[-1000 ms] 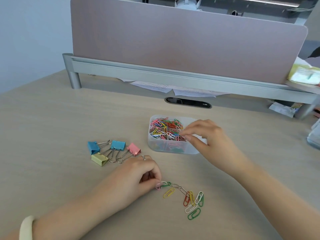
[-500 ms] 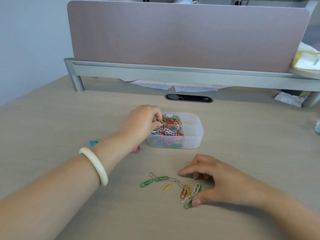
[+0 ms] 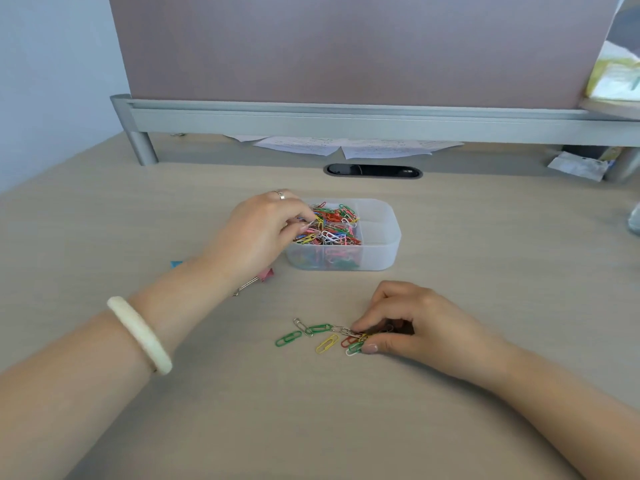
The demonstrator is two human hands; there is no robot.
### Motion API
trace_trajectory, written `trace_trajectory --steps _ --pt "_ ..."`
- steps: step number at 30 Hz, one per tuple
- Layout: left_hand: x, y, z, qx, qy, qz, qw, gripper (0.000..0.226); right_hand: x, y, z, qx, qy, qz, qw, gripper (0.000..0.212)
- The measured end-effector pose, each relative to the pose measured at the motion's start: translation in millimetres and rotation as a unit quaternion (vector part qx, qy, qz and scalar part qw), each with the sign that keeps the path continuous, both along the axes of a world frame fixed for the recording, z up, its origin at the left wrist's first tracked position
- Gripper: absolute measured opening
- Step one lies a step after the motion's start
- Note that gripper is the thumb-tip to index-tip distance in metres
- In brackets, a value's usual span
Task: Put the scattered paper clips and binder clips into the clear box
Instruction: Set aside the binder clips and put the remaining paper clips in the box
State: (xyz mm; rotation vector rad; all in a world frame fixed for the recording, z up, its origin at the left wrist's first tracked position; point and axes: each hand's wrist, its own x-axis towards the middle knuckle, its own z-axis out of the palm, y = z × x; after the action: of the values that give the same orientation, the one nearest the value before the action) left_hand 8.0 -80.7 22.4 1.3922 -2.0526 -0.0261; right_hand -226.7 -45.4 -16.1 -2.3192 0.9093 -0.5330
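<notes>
1. Paper clips [image 3: 334,228] in many colours fill the left compartment of the clear box [image 3: 382,252], which stands on the pale desk [image 3: 485,271] a little beyond the middle of the view
2. The left hand [image 3: 259,237] reaches over the box's left rim, its fingers curled down with the tips bunched on the heap; whether they hold a clip between them I cannot tell
3. A silver ring [image 3: 281,195] sits on one finger of that hand, and a cream bracelet [image 3: 138,336] circles the wrist
4. Nearer the person than the box, and well apart from it, lie the loose paper clips [image 3: 313,336]: green, silver, yellow, red and white ones, several of them linked in a short chain
5. The right hand [image 3: 419,329] rests on the desk at the right end of this scatter, fingers curled, with thumb and forefinger pinching the clips there; those further left lie free
6. A pink binder clip [image 3: 266,274] shows just beside the left wrist, near the box's front left corner and partly hidden by the arm; a corner of a blue binder clip [image 3: 176,264] peeps out on the arm's other side
7. Beyond the box are a dark oval cable port [image 3: 373,170], sheets of paper [image 3: 346,147] under a grey rail [image 3: 346,119], and a mauve partition [image 3: 346,46]
</notes>
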Motion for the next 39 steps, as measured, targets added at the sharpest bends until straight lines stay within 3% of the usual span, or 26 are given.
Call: trace_trajectory --steps 2,6,8,12,16,24,32,39 --pt "3 18 3 0.024 0.010 -0.040 0.999 0.008 1 0 -1 -0.006 -0.004 0.001 1.000 0.017" --pt "13 53 -14 0.179 -0.042 -0.100 0.978 0.044 3 1 -1 -0.032 0.004 -0.005 0.999 0.016" --pt "16 62 -27 0.216 -0.065 -0.099 0.969 0.052 5 1 0 -0.057 0.019 -0.006 0.998 0.014" --pt "12 68 -37 0.190 -0.063 -0.088 0.976 0.049 11 5 3 -0.105 0.067 -0.010 0.992 0.013" --pt "-1 72 -39 0.162 -0.056 -0.097 0.980 0.030 16 7 6 -0.110 0.096 -0.016 0.989 0.016" --pt "-14 70 -38 0.138 -0.061 -0.087 0.985 0.030 15 2 21 -0.051 0.166 -0.017 0.985 0.005" --pt "-19 55 -28 0.205 -0.103 -0.128 0.965 0.023 9 5 25 -0.023 0.227 -0.027 0.973 0.011" --pt "-32 55 -25 0.191 -0.118 -0.134 0.965 0.012 3 1 26 -0.021 0.246 -0.043 0.968 0.006"
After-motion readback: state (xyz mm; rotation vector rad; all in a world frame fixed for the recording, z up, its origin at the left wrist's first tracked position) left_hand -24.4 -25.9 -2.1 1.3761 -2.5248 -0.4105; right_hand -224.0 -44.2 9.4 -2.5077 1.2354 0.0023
